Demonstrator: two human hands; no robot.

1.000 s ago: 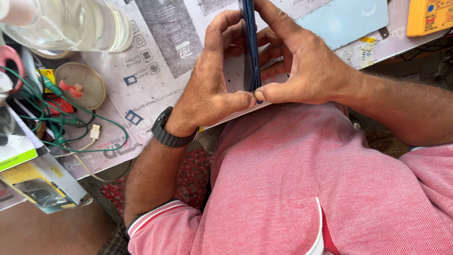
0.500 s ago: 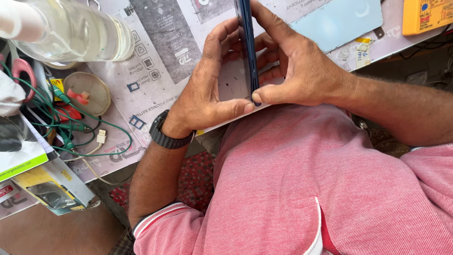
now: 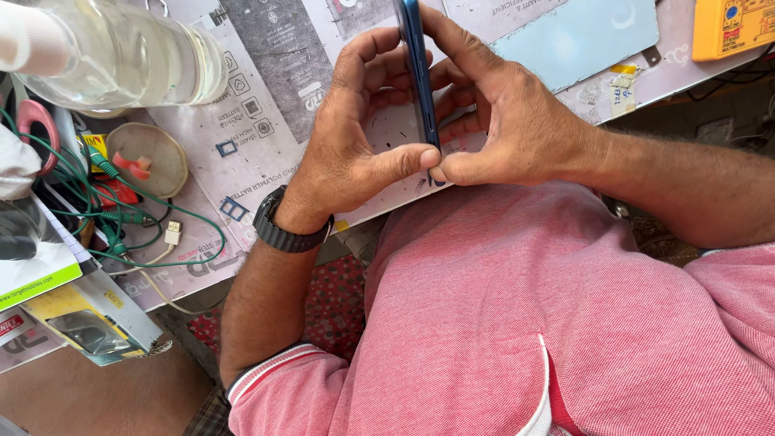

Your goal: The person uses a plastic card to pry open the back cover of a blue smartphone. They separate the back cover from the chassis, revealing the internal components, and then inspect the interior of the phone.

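A thin blue phone stands on its edge above a grey printed work mat. My left hand presses on its left side, thumb against the lower edge. My right hand clasps the right side, and both thumbs meet at the phone's bottom corner. A black watch sits on my left wrist. The phone's top end runs out of the frame.
A clear plastic bottle lies at the top left. Green wires, a small round dish and a packaged box crowd the left side. A pale blue panel and a yellow meter sit at the top right.
Both hands keep the same hold on the phone. The view has shifted slightly, so the hands sit a little lower in the frame.
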